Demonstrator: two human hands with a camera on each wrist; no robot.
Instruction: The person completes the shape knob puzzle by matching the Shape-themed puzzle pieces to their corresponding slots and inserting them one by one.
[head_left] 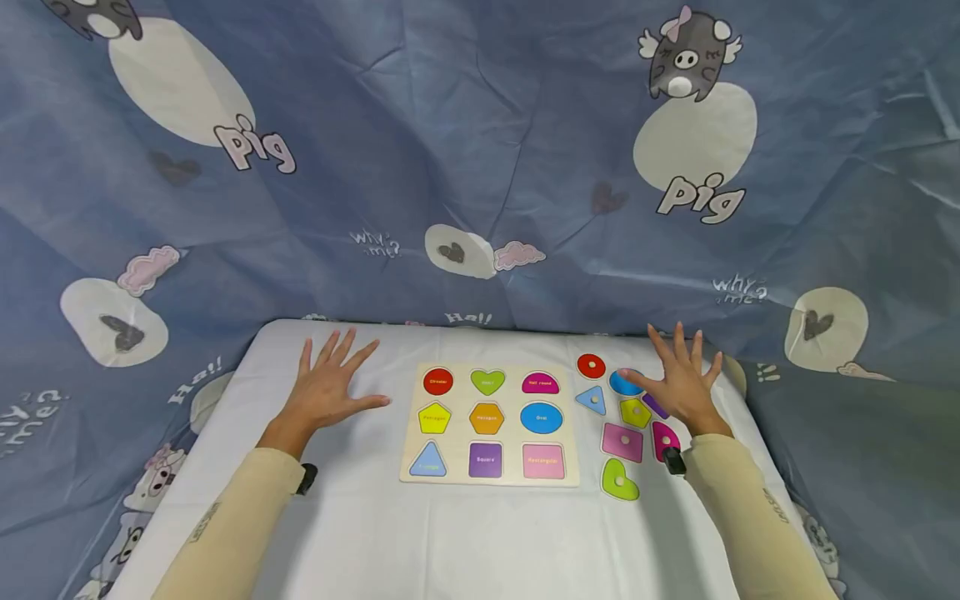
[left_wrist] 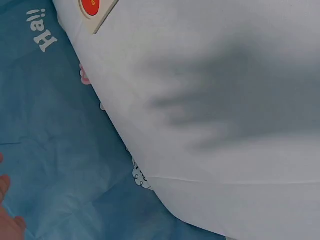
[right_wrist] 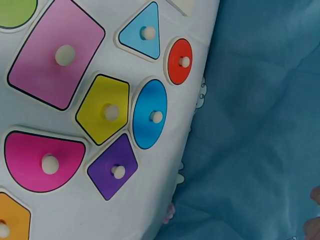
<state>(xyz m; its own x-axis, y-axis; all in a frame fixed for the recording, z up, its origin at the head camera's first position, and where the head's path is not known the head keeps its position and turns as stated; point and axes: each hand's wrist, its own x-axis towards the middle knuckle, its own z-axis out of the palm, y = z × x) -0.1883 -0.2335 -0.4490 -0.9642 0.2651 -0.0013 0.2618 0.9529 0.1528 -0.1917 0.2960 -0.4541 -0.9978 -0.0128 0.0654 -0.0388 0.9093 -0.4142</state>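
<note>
My left hand [head_left: 324, 390] is held over the table left of a wooden shape puzzle board [head_left: 459, 429], fingers spread and nothing in them. My right hand [head_left: 684, 390] hovers with spread fingers above loose knobbed puzzle pieces on the right. Around it lie a blue oval [right_wrist: 149, 115], a yellow pentagon [right_wrist: 102, 110], a purple square [right_wrist: 113, 166], a magenta half round [right_wrist: 45, 159], a pink rectangle [right_wrist: 56, 52], a light blue triangle [right_wrist: 141, 32], a red circle [right_wrist: 179, 61], a green heart [head_left: 619, 480] and an orange piece [right_wrist: 12, 217]. Only fingertips show in both wrist views.
A white cloth [head_left: 480, 542] covers the table. Blue fabric printed with pigs [head_left: 480, 150] hangs behind it and down its sides. The left hand's shadow [left_wrist: 240, 95] falls on the cloth.
</note>
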